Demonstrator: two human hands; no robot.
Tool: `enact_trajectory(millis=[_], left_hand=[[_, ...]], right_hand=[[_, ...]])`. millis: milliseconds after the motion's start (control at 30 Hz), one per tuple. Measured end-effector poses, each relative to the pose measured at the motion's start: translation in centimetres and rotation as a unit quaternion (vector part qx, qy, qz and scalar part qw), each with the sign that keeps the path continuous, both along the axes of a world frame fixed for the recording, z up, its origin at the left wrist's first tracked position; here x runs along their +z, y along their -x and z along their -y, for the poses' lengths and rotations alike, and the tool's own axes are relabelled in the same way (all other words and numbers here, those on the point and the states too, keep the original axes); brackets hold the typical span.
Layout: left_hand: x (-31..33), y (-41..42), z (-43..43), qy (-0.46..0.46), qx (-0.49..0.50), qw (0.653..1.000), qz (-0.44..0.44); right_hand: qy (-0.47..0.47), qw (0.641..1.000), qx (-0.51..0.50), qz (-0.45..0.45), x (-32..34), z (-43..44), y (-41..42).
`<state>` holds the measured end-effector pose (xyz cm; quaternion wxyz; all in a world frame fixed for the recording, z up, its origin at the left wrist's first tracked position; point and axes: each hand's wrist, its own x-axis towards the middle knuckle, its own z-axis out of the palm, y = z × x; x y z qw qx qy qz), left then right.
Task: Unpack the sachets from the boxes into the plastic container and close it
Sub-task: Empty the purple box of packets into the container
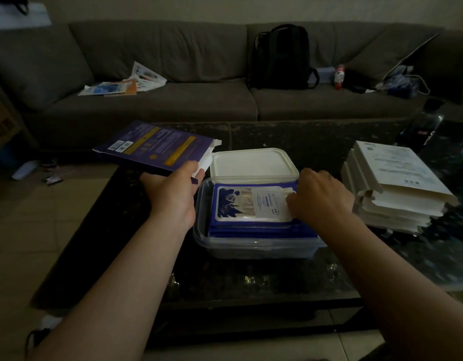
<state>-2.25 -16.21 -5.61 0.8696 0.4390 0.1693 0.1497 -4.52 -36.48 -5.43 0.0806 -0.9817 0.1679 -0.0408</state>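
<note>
The clear plastic container (254, 247) sits open mid-table, stacked with blue sachets. The top sachet (248, 204) is white with a blue floral print. The right hand (321, 198) pinches its 3 o'clock edge. The left hand (173, 190) grips a purple box (152, 147) at 10 o'clock.

Lower sachets (261, 230): only blue edges showed beneath the top sachet (251, 201).
Top sachet's right end: covered by the right hand (321, 196).
Fingers of left hand (173, 188): hidden under the purple box (152, 144).
Box print: too small to read.
</note>
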Motion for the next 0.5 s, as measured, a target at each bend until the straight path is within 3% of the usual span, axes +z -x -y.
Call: enact_trajectory(millis=[133,233,500], left_hand=[[-0.1,-0.2,0.0,-0.008,-0.004,1.000,0.002],[-0.1,-0.2,0.3,-0.001,-0.008,1.000,0.006],[-0.8,-0.2,0.1,-0.011,-0.025,1.000,0.011]], right_hand=[[0.012,0.975,0.203,0.088,-0.5,-1.2,-1.0],[-0.043,0.944,0.327,0.014,-1.4,-2.2,-1.8],[0.031,0.918,0.392,-0.059,-4.0,-2.2,-2.9]])
